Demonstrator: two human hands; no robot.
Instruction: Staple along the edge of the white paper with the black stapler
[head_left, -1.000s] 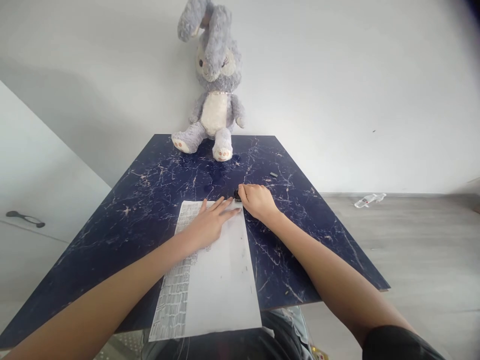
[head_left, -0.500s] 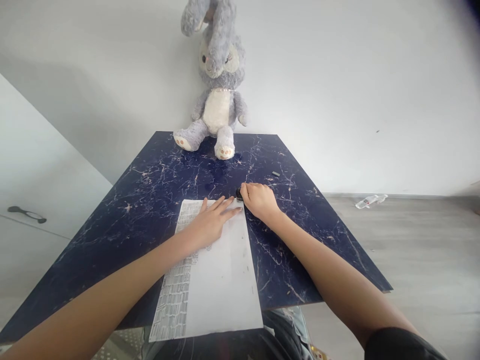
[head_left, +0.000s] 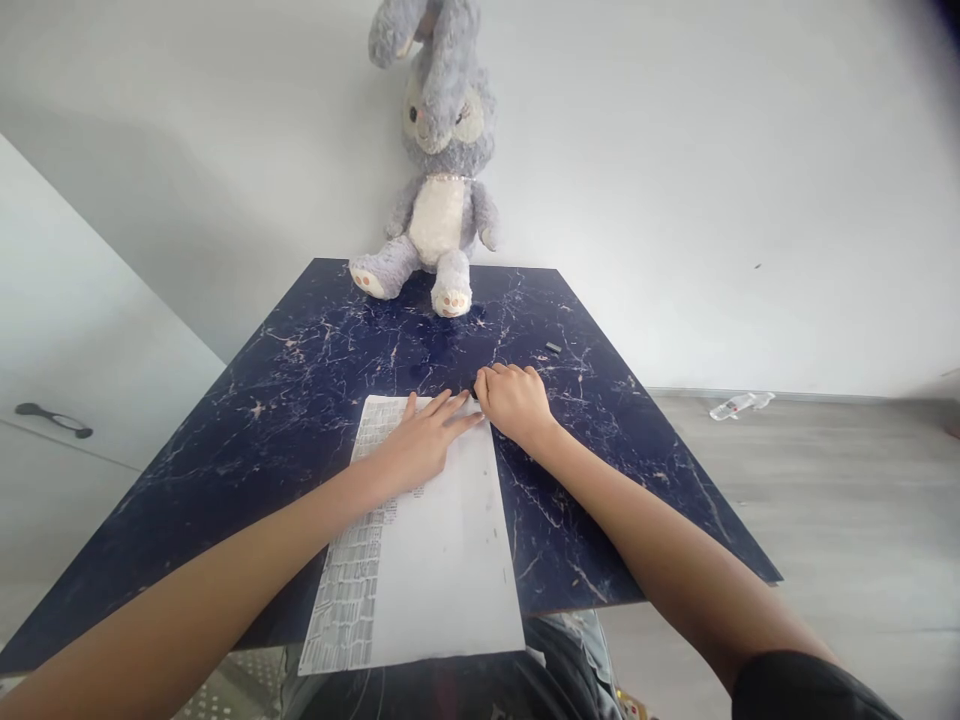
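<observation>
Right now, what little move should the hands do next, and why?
Probably a gentle press of the right hand on the small black thing: that hand is curled over it at the paper's far right corner, and the left hand lies spread on the paper, which should help hold it steady.

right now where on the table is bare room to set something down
Bare tabletop shows left of the paper, beyond the left forearm, and between the right forearm and the table's right edge. Crowded: the paper's far edge, with left hand, right hand and black object; the plush rabbit sits behind.
</observation>
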